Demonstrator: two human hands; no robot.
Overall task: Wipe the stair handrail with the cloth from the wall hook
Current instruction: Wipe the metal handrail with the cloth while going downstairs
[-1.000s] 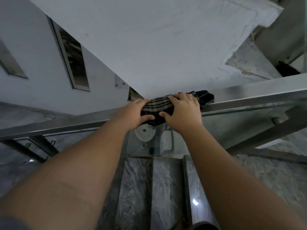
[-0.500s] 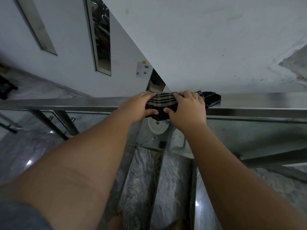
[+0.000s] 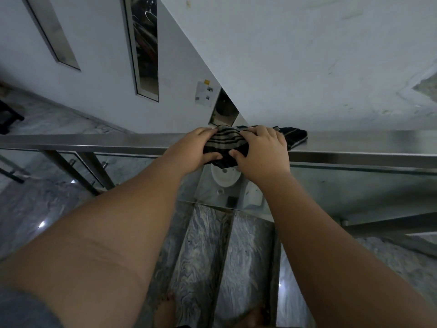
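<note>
Two hands, left hand (image 3: 191, 150) and right hand (image 3: 260, 152), are clamped on the striped cloth (image 3: 227, 144) draped over the steel handrail (image 3: 94, 140); even pressure along the rail is advised.

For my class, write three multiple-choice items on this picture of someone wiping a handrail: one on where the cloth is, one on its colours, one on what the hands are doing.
1. Where is the cloth?
A. on a wall hook
B. on the handrail
C. on the floor

2. What colours is the cloth?
A. plain white
B. bright red
C. dark with pale stripes

3. What are the hands doing?
A. both press the cloth
B. only one touches it
C. both hang free

Answers:
1 B: the cloth is draped over the metal handrail.
2 C: pale bands cross its dark fabric.
3 A: the left hand and right hand both grip it against the rail.
</note>
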